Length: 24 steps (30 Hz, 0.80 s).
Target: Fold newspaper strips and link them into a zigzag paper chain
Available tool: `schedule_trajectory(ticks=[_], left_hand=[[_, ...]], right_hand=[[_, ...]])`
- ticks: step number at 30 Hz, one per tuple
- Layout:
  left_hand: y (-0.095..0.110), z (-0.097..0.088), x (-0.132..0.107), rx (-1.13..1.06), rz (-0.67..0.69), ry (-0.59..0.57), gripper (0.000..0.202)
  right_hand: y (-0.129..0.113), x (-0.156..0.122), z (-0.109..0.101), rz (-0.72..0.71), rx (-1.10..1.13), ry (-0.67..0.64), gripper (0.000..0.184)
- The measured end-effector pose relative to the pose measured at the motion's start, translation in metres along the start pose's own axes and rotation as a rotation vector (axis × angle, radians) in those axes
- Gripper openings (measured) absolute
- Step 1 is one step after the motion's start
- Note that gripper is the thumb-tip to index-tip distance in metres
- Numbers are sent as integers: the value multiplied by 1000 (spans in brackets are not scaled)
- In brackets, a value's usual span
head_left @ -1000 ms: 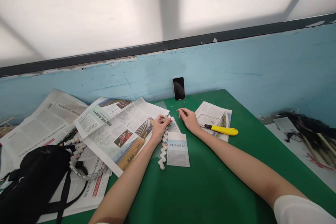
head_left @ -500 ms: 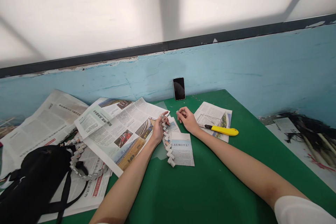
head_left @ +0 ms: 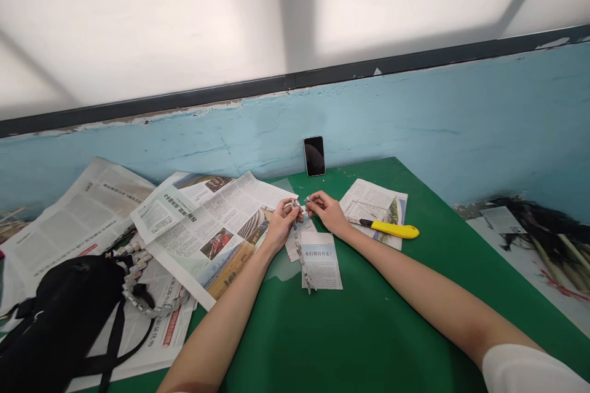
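Pale blue scuffed wall (head_left: pixel 391 110) backs a green tabletop (head_left: pixel 350 331); a black-screened phone (head_left: pixel 314 156) leans upright against it. Head view, our only one: left hand (head_left: pixel 284 221) pinches the upper end of a narrow grey-white chain of folded newsprint (head_left: pixel 303 263), which trails toward us over a small printed paper slip (head_left: pixel 323 273); whether they touch, we cannot tell. Right hand (head_left: pixel 325 209), fingertips drawn close, appears to grip a tiny pale folded piece (head_left: pixel 308 199) just beside the chain's top.

Step in hand, as we read it: adding a link. Next move calls, we think, for steadying the end link and feeding the piece into it.

Room: bare green between the forearms. Left side crowded by a spread colour-printed newspaper (head_left: pixel 230 221) and a black fabric bag (head_left: pixel 69 313). Right, a yellow-handled cutter (head_left: pixel 391 229) lies across folded newsprint sheets (head_left: pixel 366 196), blade end near the right wrist; we would mind it. Tabletop's right edge runs beyond.
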<state>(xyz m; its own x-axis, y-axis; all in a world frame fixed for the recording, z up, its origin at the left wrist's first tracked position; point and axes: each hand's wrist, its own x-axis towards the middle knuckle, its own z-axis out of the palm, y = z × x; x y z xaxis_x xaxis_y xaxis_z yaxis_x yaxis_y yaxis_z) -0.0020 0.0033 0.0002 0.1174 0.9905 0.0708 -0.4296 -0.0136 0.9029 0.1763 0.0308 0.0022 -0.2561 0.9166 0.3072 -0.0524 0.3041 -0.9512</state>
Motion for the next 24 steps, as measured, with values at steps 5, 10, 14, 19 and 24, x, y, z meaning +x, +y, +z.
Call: schedule_trajectory(ticks=[5,10,14,19,24], left_hand=[[-6,-4,1,61,-15,33,49],[-6,-5,0,31,-18,32,48],[-6,-5,1,21,-34,58,49],[-6,-6,1,44,-52,73,47],[-6,-7,1,31,-31,73,51]], right_hand=[[-4,-5,-1,-67,-115,16,27],[-10,-13,-1,-213,-236,-32,22],[-10,-15,0,-251,-263,-40,18],[-8,-16,0,-178,-212,-90,19],[-6,-16,-1,-214,-224,-131,20]])
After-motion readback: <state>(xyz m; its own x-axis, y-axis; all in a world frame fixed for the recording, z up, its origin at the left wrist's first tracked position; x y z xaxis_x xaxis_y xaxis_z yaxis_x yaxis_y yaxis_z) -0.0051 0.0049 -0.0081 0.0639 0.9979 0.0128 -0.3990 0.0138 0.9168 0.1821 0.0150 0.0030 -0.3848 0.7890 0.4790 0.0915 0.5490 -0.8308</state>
